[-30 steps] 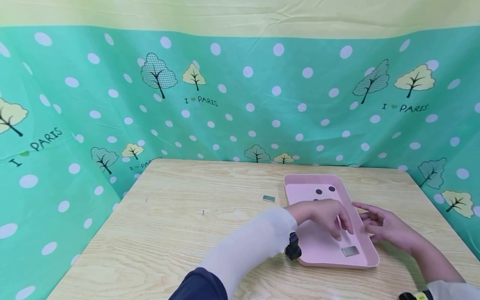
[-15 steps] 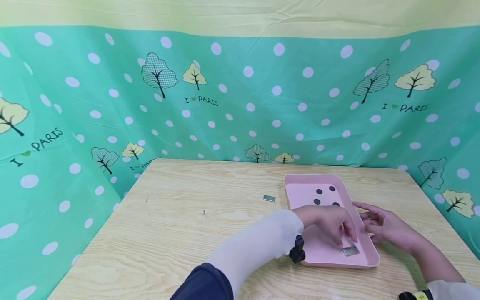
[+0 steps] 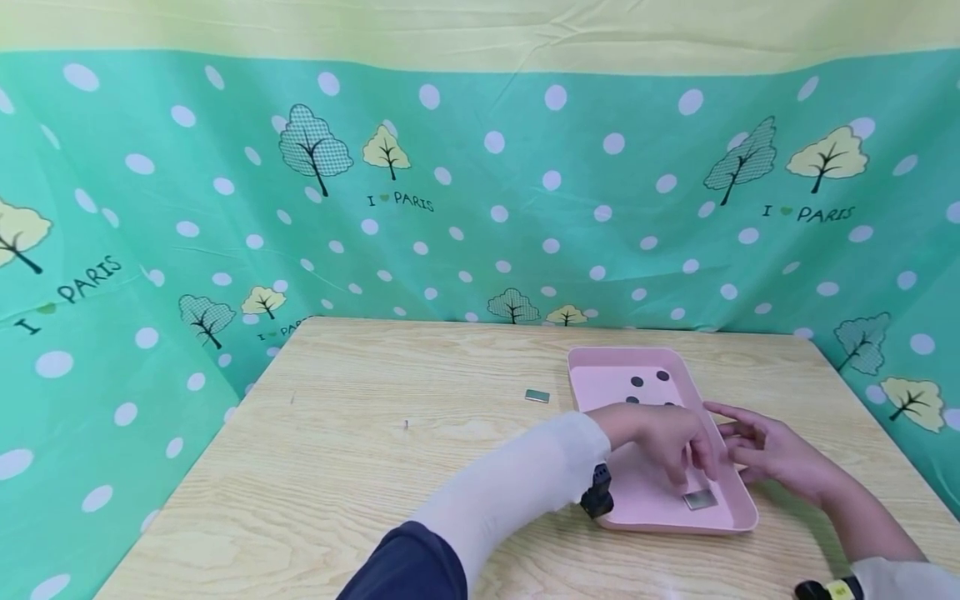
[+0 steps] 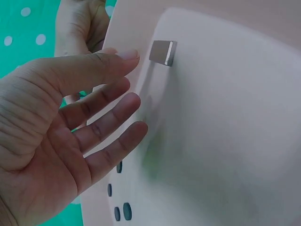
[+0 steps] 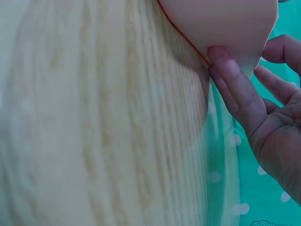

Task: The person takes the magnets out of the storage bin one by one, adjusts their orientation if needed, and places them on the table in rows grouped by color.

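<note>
A pink tray (image 3: 645, 500) lies on the table, long side away from me. Inside it, my left hand (image 3: 675, 442) hovers just beyond a small flat silver rectangle (image 3: 701, 500) near the tray's front end. The left wrist view shows this silver rectangle (image 4: 162, 52) past the thumb tip, apart from it. Three fingers of my left hand (image 4: 70, 117) are spread with nothing visible in them; the index finger is mostly hidden behind the thumb. My right hand (image 3: 780, 454) rests its fingertips on the tray's outer right wall (image 5: 225, 23), thumb and fingers apart.
Several dark round discs (image 3: 637, 382) lie in the tray's far half, some partly covered by my left hand. Another silver rectangle (image 3: 537, 396) lies on the wooden table (image 3: 337, 467), left of the tray. A green dotted curtain (image 3: 450, 208) hangs behind the table.
My left hand has moved a little to the right and closer to the silver rectangle in the tray. The right hand and the tray have stayed in place.
</note>
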Motion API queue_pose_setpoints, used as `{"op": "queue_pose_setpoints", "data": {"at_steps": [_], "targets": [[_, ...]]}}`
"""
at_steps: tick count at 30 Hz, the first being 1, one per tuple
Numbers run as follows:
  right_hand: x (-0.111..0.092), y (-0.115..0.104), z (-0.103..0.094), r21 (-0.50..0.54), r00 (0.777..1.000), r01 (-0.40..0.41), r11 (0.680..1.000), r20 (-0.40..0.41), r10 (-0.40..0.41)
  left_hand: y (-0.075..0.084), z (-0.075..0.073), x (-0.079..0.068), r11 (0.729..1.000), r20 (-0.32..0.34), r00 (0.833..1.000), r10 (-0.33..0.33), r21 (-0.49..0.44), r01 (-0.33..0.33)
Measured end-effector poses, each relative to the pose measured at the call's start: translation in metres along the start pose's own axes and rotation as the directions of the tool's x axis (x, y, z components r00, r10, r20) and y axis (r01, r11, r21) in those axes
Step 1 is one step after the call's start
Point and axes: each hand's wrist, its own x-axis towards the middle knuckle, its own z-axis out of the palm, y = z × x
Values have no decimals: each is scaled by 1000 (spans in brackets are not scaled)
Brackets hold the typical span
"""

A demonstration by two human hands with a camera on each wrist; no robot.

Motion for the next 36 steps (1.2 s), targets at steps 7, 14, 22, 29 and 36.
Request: {"op": "queue_pose_setpoints", "data": {"at_steps": [7,14,22,29,36], "targets": [[-1,1,0,27,1000,24,999,17,-25,4,4,5,994,48,994,94,51,-97],[-1,2,0,30,1000,18,999,18,-19,5,13,10,998,78,997,23,55,-27],[0,0,1,-10,1000,1,1000,-4,-1,-1,18,12,994,72,997,-2,109,-5],[-1,-2,1,-22,1000,23,999,-7,-23,-2,20,14,992,71,997,20,127,-28],[-2,-2,1,-28,1000,16,999,-16,-16,-1,18,11,991,78,997,-1,134,-10]]}}
